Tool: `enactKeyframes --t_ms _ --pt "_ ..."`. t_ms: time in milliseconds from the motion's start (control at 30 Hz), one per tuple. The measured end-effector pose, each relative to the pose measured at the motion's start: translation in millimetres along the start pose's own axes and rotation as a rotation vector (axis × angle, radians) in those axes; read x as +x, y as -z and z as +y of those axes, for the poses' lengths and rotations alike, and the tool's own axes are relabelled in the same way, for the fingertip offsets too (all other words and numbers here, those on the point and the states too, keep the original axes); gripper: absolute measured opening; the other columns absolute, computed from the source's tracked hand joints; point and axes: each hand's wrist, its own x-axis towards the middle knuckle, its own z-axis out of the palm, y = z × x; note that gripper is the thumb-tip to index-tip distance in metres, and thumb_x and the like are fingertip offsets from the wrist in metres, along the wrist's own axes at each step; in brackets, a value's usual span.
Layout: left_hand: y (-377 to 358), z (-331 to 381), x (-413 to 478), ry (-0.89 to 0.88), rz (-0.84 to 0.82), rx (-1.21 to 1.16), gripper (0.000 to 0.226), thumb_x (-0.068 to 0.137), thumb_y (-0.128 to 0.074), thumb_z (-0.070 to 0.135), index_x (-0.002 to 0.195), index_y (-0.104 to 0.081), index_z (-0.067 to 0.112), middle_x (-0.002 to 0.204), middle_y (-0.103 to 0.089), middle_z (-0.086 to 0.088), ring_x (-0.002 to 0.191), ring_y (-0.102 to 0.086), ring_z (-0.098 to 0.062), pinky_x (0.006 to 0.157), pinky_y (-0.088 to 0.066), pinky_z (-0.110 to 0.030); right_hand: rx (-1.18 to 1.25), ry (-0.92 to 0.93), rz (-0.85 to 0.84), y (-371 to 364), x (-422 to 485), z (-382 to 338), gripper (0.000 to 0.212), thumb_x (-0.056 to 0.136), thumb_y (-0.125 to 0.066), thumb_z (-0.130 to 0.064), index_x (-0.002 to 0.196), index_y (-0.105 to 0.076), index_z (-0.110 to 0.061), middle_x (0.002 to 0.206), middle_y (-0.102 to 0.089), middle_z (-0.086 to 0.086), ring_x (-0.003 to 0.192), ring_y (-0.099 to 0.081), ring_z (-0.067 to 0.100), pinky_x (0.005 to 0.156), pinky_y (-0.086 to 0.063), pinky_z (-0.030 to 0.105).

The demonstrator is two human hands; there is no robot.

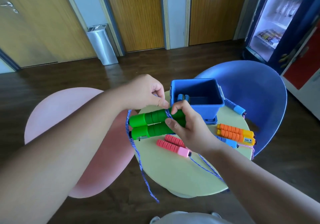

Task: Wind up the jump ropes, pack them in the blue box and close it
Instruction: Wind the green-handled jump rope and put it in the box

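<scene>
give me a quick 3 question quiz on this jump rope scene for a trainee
1. True or false: the blue box has its lid on.
2. What colour are the handles that the right hand grips? A pink, B green, C orange.
3. Fill in: the left hand pinches the ___ wound round those handles.

Key: 1 false, the box stands open; 2 B; 3 rope.

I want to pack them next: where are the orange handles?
In the head view, the orange handles lie side by side near the table's right edge, nearer to the person than the blue box.
</scene>
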Motion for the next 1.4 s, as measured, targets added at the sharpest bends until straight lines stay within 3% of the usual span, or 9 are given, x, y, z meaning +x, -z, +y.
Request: enactKeyframes --t_ms 267,567,733,867,967,1033,1200,1300,1400 --pt "-8.6 7.7 18.2 0.004 -0.124 0.151 0.029 0.081 -0.083 0.046 0.075 -0.074 0.020 0.055 -0.053 0.013 0.052 -0.042 -0.005 0.052 -0.036 -0.023 -0.155 0.075 -0.119 5.7 -6.9 16.1 0.021 0.103 -0.055 -0.020 0.114 -0.067 -0.033 0.092 -0.060 -0.004 0.094 -0.049 0.018 0.078 -0.044 0.021" --pt "-5.4 22.2 19.4 -0.013 -0.091 0.242 0.017 0.096 -0.069 0.031 0.080 -0.066 0.025 0.053 -0.062 0.019 0.056 -0.054 -0.002 0.058 -0.044 -0.025 -0.061 -0.167 0.080 43.0 19.3 32.1 0.020 0.105 -0.053 -0.013 0.102 -0.069 -0.024 0.076 -0.056 -0.019 0.064 -0.050 -0.002 0.064 -0.036 0.013" --pt "16.4 29.0 25.3 -0.096 0.061 0.277 0.011 0.096 -0.070 0.030 0.090 -0.077 0.024 0.069 -0.062 0.014 0.063 -0.054 -0.001 0.059 -0.037 -0.023 0.023 -0.187 -0.006 53.4 11.6 20.5 0.018 0.104 -0.052 -0.010 0.102 -0.069 -0.016 0.077 -0.059 -0.022 0.059 -0.050 -0.002 0.059 -0.037 0.010" --pt "18.1 18.8 43.4 -0.194 0.083 0.127 0.010 0.096 -0.072 0.026 0.099 -0.081 0.022 0.076 -0.071 0.013 0.067 -0.060 0.001 0.068 -0.048 -0.026 0.101 -0.141 -0.075 47.0 -0.5 4.0 0.016 0.104 -0.054 -0.009 0.103 -0.070 -0.014 0.086 -0.066 -0.007 0.069 -0.052 0.014 0.067 -0.042 0.023" --pt "0.0 -2.6 54.6 -0.119 0.002 -0.193 0.012 0.097 -0.070 0.018 0.103 -0.079 0.010 0.052 -0.055 0.013 0.046 -0.045 -0.004 0.048 -0.040 -0.020 0.214 -0.089 -0.060 45.6 -2.5 -12.4 0.016 0.104 -0.055 -0.011 0.101 -0.070 -0.015 0.092 -0.062 0.014 0.080 -0.054 0.021 0.076 -0.045 0.029" --pt "-21.6 -16.8 56.9 -0.034 -0.058 -0.407 0.013 0.100 -0.062 0.007 0.101 -0.075 0.005 0.055 -0.060 0.010 0.048 -0.051 -0.004 0.047 -0.042 -0.017 0.345 -0.096 0.032 46.4 3.0 -21.8 0.017 0.104 -0.054 -0.013 0.099 -0.068 -0.020 0.079 -0.051 0.021 0.068 -0.052 0.022 0.065 -0.044 0.032" --pt "-82.5 -4.9 35.2 0.120 -0.098 -0.838 0.027 0.109 -0.048 0.020 0.092 -0.068 0.014 0.062 -0.061 0.000 0.054 -0.050 -0.015 0.052 -0.044 -0.025 0.487 -0.183 0.244 58.1 43.4 -24.5 0.014 0.107 -0.048 -0.019 0.105 -0.061 -0.025 0.077 -0.046 0.022 0.059 -0.047 0.031 0.051 -0.034 0.028" --pt "-92.2 19.6 24.2 0.108 -0.054 -0.823 0.031 0.110 -0.046 0.027 0.095 -0.067 0.010 0.061 -0.057 -0.006 0.050 -0.046 -0.021 0.055 -0.040 -0.029 0.376 -0.163 0.269 57.5 62.1 -19.3 0.014 0.109 -0.042 -0.013 0.111 -0.055 -0.017 0.064 -0.054 0.005 0.039 -0.045 0.020 0.040 -0.037 0.023" --pt "-72.4 39.0 17.8 0.108 -0.026 -0.821 0.023 0.107 -0.050 0.016 0.091 -0.063 0.006 0.057 -0.050 -0.003 0.041 -0.041 -0.014 0.045 -0.037 -0.025 0.197 -0.176 0.296 55.9 72.1 -1.8 0.017 0.107 -0.044 -0.015 0.111 -0.058 -0.023 0.084 -0.049 0.010 0.047 -0.047 0.013 0.045 -0.044 0.025"
